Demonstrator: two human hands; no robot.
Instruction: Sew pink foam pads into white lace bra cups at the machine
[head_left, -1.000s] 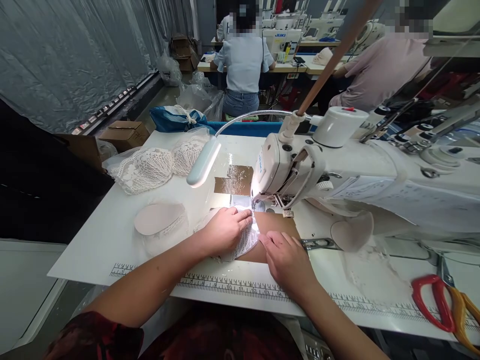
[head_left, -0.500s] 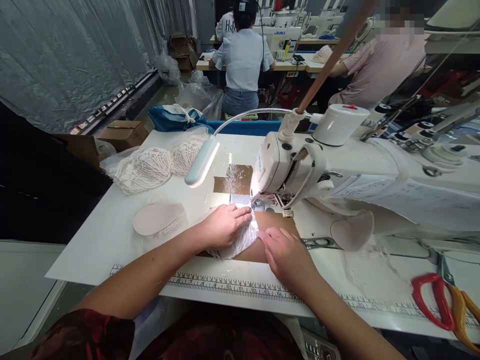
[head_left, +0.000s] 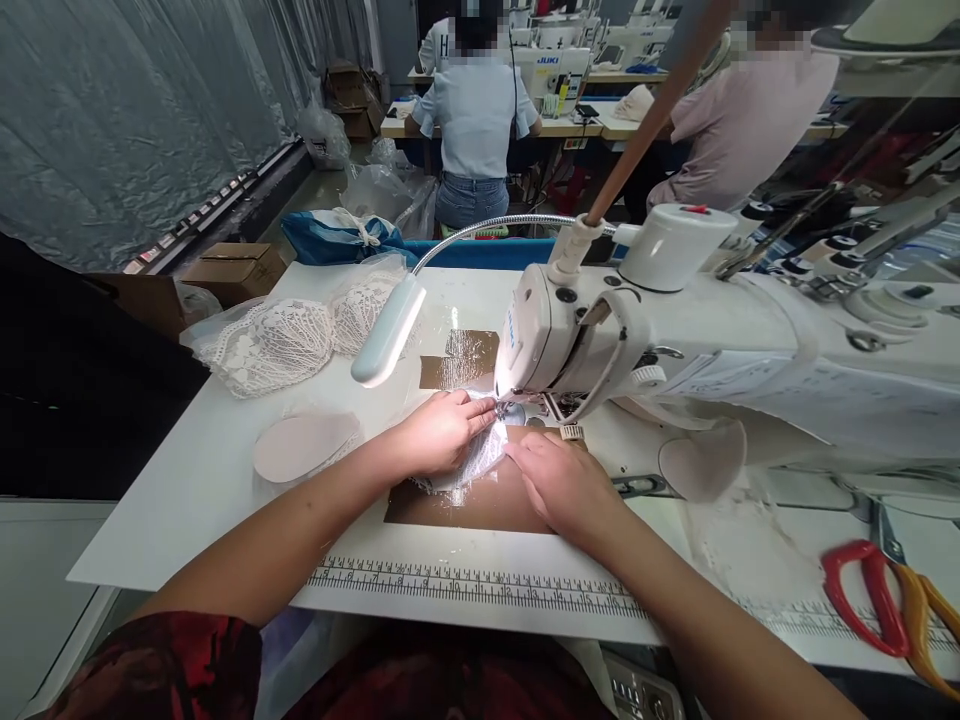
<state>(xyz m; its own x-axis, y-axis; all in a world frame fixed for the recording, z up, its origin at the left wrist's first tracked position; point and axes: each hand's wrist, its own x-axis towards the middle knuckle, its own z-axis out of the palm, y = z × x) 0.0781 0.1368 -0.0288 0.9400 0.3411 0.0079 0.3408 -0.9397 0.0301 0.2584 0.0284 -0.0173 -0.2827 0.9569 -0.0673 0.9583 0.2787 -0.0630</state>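
Observation:
A white lace bra cup [head_left: 480, 462] lies under the needle area of the white sewing machine [head_left: 540, 330]. My left hand [head_left: 442, 432] rests on it with fingers stretched out flat, their tips close beside the presser foot. On the cup's right edge, my right hand [head_left: 566, 482] pinches the lace between thumb and forefinger. Its other fingers curl over the brown tape [head_left: 465, 508] on the table. The needle and part of the cup are hidden by my left fingers and the machine head.
Lace cups [head_left: 274, 345] lie at the left back, with a beige foam cup [head_left: 304, 447] nearer. A lamp [head_left: 388, 330] hangs over the table. Right of the machine are another foam cup [head_left: 705, 460] and scissors [head_left: 866, 600]. A ruler strip [head_left: 465, 590] lines the front edge. Co-workers sit beyond.
The lace cup has moved away from me, further under the machine head, baring more brown tape in front. Both hands moved forward with it. The whole view shifted slightly.

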